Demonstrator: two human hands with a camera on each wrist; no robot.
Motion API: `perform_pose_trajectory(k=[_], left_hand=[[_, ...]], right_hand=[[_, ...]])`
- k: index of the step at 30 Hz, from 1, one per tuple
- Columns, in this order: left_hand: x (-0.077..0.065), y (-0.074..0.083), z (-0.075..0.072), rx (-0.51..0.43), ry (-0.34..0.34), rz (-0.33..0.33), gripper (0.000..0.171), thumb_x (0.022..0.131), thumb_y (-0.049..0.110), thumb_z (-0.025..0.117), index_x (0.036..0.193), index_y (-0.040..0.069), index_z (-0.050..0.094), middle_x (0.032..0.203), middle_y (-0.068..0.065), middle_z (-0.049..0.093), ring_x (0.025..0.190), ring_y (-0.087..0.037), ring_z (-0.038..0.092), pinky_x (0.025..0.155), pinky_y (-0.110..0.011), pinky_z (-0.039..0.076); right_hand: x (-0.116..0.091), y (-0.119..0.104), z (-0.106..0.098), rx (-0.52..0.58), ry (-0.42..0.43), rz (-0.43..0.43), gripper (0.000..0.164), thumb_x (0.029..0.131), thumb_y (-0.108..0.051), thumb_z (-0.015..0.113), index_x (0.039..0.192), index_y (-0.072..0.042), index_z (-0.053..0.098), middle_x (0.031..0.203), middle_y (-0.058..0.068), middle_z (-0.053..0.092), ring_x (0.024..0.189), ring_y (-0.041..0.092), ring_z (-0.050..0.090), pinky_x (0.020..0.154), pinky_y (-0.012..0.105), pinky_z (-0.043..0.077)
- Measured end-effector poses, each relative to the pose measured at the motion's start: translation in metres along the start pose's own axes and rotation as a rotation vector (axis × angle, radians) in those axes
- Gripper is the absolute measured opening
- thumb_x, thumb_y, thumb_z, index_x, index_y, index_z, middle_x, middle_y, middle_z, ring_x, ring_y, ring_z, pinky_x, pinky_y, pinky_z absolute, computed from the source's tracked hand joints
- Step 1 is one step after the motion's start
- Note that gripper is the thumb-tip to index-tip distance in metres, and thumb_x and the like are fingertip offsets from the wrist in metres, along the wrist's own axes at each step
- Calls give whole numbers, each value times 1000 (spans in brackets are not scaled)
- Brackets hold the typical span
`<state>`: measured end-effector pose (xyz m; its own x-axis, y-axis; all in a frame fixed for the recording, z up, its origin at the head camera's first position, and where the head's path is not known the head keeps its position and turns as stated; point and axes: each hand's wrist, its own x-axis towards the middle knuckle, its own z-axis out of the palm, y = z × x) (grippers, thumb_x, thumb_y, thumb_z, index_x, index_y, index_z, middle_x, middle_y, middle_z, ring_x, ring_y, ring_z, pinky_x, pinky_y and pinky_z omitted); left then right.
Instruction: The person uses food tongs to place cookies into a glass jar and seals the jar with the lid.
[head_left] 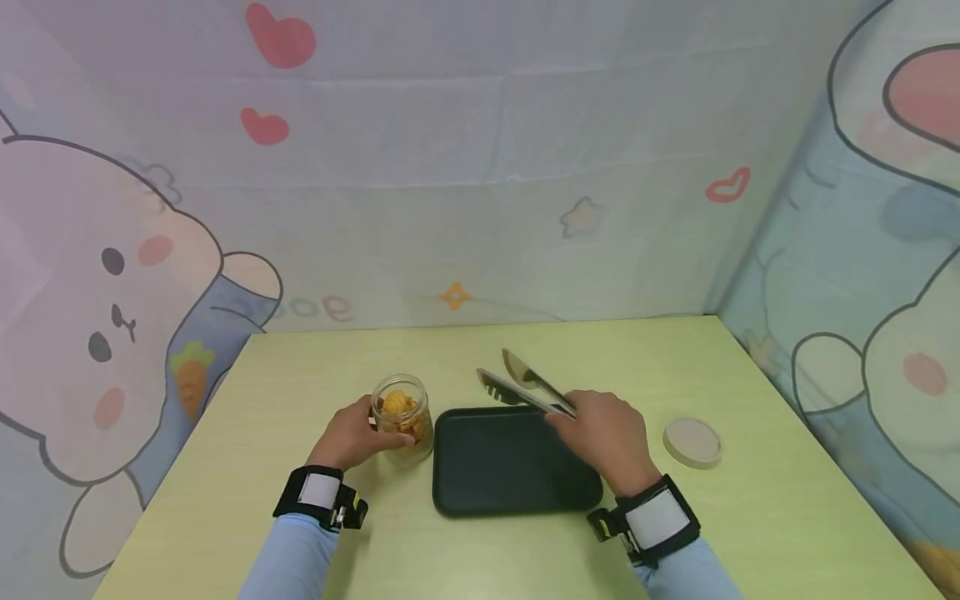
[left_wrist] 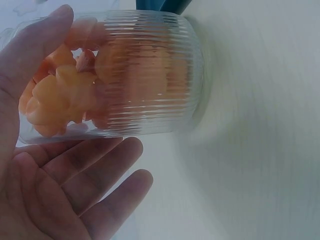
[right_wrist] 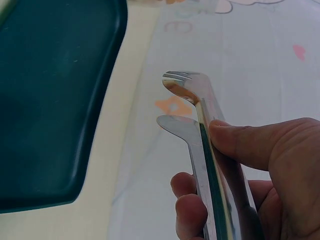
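Observation:
A clear glass jar [head_left: 405, 421] with ribbed sides holds orange-yellow pieces [left_wrist: 65, 95] and stands left of the dark green tray [head_left: 517, 467]. My left hand [head_left: 356, 437] grips the jar near its top, thumb on one side and fingers on the other. Metal tongs [right_wrist: 207, 135], one tip slotted like a fork and the other spoon-like, are in my right hand [head_left: 607, 433]. Thumb and fingers press on opposite arms of the tongs, whose tips stand apart over the tray's far edge with nothing between them.
A round pale lid [head_left: 692, 442] lies on the table right of the tray and my right hand. The light yellow-green table [head_left: 465, 558] meets a printed cloth backdrop [head_left: 480, 167] at its far edge, and more printed cloth hangs at both sides.

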<state>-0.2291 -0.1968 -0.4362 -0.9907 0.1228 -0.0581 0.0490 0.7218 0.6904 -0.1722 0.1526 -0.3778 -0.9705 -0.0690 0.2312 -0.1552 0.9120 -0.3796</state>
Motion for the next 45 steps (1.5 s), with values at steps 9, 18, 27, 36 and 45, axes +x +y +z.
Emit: perform_pose_trajectory(k=[9,18,27,36,45], left_hand=[[0,1,1,3,2,2,84,70,49,88,130,-1,54,119,-15,65,103,-30,63,81,-46,52],[-1,3,2,-2,7,11,78,71,46,88,126,1,57,115,-14,66,100,-29,63,79,-45,52],[-4,6,1,0,9,5,76,71,44,89,125,1,57,114,-14,67,99,-29,63,78,-44,52],[-5,1,0,-13,15,8,77,70,45,89,127,2,57,117,-13,66,103,-30,63,81,-45,52],[-2,4,1,-18,10,-3,77,70,44,89,127,2,57,115,-13,67,100,-28,63,80,-44,52]], right_hand=[[-18,29,15,1,-16,77,24,89,-36,70,94,-12,72,71,2,63,58,19,56,48,38,41],[-33,37,29,11,-52,117,29,89,-38,71,97,-10,71,73,2,64,59,18,56,47,38,41],[-41,42,44,9,-52,150,29,86,-39,73,97,-13,71,72,1,62,60,18,55,48,38,40],[-44,40,49,-20,-74,128,35,84,-41,75,101,-11,73,75,2,62,63,18,56,47,38,40],[-44,46,51,-66,-125,95,34,75,-44,82,78,-13,67,74,4,57,63,17,53,48,36,40]])
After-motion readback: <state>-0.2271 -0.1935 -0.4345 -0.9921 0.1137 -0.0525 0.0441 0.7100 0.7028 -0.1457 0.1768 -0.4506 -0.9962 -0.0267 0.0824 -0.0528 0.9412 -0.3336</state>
